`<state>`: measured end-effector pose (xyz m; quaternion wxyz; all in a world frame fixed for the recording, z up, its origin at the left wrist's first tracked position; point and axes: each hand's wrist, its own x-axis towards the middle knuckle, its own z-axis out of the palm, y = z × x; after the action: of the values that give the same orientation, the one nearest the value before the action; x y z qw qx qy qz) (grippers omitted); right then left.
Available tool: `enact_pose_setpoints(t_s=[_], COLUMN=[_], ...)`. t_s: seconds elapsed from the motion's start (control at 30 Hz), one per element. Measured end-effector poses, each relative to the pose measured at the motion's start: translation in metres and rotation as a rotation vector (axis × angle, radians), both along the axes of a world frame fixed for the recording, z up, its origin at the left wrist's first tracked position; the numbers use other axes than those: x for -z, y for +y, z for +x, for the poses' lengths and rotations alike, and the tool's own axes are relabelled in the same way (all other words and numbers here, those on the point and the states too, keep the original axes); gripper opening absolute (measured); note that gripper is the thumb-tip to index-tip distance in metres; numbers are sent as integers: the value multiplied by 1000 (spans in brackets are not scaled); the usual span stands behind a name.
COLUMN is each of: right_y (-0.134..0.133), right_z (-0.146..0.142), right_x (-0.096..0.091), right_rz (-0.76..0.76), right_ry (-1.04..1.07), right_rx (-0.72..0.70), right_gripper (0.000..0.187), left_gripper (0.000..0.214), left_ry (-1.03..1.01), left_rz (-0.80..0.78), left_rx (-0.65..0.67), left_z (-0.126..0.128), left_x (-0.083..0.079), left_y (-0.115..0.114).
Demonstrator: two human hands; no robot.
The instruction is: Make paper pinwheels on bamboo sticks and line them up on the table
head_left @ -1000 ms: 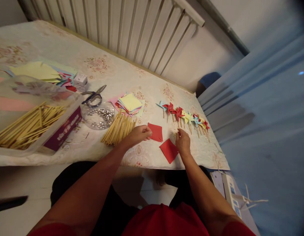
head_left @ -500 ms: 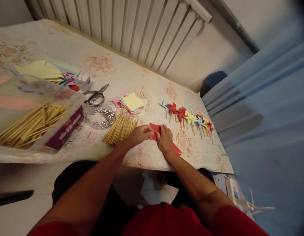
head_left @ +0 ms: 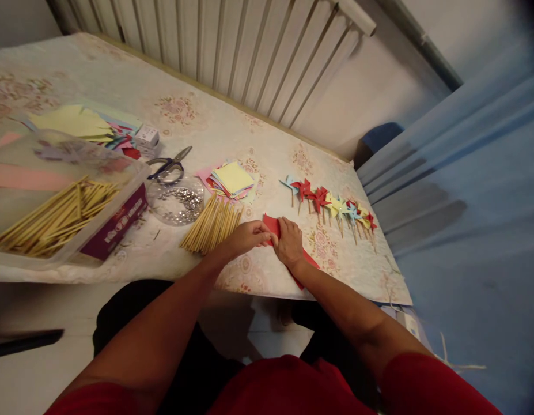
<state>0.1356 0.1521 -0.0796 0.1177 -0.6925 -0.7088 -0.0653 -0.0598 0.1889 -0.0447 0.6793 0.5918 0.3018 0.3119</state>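
Note:
A piece of red paper lies on the floral tablecloth, much of it covered by my hands. My right hand rests over its middle, fingers close together and bent, holding it down against the table. At the paper's left edge, my left hand has its thumb and fingers pinched on it; the fingertips of the two hands nearly meet. Just left of my left hand is a bundle of thin wooden sticks. Behind it sits a stack of coloured paper squares.
Several finished paper pinwheels lie in a row at the right. Leftward are a round container of metal pins, scissors, a small white box and a clear plastic box holding sticks. A blue curtain hangs at the right.
The camera view has shifted slightly. My right hand has turned a little, and more of the red paper shows below its wrist. The left hand stays at the paper's edge.

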Motion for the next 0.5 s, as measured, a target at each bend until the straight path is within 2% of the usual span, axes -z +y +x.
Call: enact_pose_setpoints(t_s=[0.27, 0.5], right_y=[1, 4], right_z=[2, -4], right_x=[-1, 2], right_rz=[4, 49], right_ry=[9, 54], right_rx=[-32, 155], right_gripper=[63, 58], left_gripper=[25, 23], left_ry=[-7, -24], left_rz=[-4, -9], left_rx=[3, -11], left_z=[0, 0], left_x=[1, 7], left_y=[1, 5])
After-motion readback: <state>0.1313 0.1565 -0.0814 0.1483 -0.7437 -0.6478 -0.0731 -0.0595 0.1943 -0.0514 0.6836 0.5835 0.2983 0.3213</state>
